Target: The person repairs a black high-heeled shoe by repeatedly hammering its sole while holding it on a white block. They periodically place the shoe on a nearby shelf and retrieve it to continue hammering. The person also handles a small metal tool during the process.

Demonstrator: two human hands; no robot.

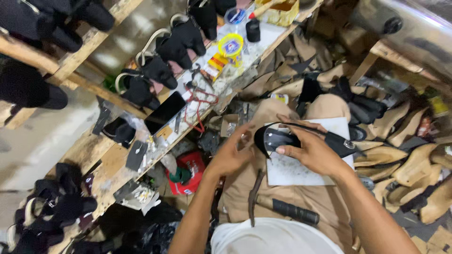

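The black shoe upper [301,137] is a flat, slender piece with a rounded open front edge and a thin dark strap arching over the top; a small round metal buckle shows at its far right end. It lies across a white board [301,167] resting on the person's lap, over tan trousers.

The right hand [314,149] lies palm down on top of the upper, fingers spread and curled over it, thumb pressed along the near edge, so it grips the piece and pins it to the board. The right forearm runs down and outward from it towards the lower right corner.

The left hand [234,153] sits just to the left of the upper's rounded front, fingers bent inward and pinched at that edge; whether it holds a small tool or only the material cannot be told. Its forearm runs straight down towards the body.

Beyond the left hand, a cluttered wooden tabletop [110,171] carries a black phone [164,113], red-handled scissors [200,110] and a yellow-lidded tin [230,46]. To the right of the right hand lie heaps of tan shoe lasts [414,164]. Below the hands, a dark-handled tool [292,210] rests on the lap.
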